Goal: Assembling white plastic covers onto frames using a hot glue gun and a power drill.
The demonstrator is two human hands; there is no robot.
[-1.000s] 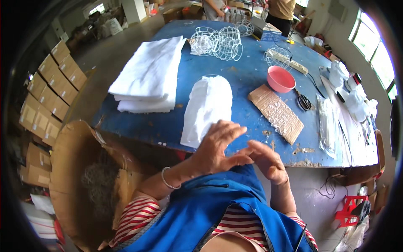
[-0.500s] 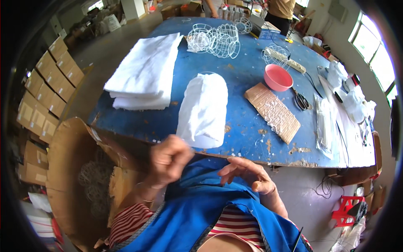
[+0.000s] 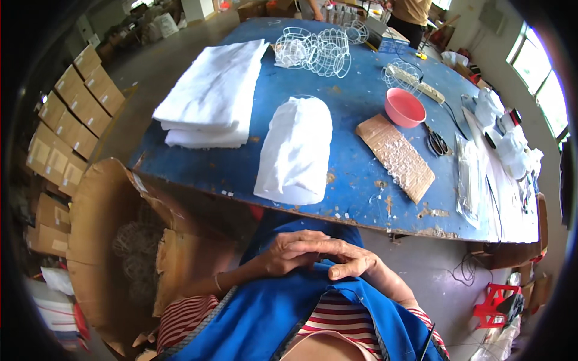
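Observation:
Both of my hands lie together in my lap on a blue apron [image 3: 283,319], below the near edge of the blue table [image 3: 361,96]. My right hand [image 3: 355,263] pinches the apron's upper edge between thumb and fingers. My left hand [image 3: 289,251] lies with bent fingers across the right one; whether it grips cloth is hidden. Nearest on the table is a white cloth-covered cylinder [image 3: 298,150] lying on its side.
A stack of folded white cloth [image 3: 211,96] and wire frames [image 3: 316,51] lie further back. A pink bowl [image 3: 404,107], a cardboard piece [image 3: 394,157], scissors [image 3: 436,143] and plastic bags [image 3: 469,180] are on the right. An open cardboard box [image 3: 108,240] stands at my left, a red stool [image 3: 497,304] at the right.
My hands dropped from the table edge to my lap. The left hand swung in from the left and now lies over the right one on the apron.

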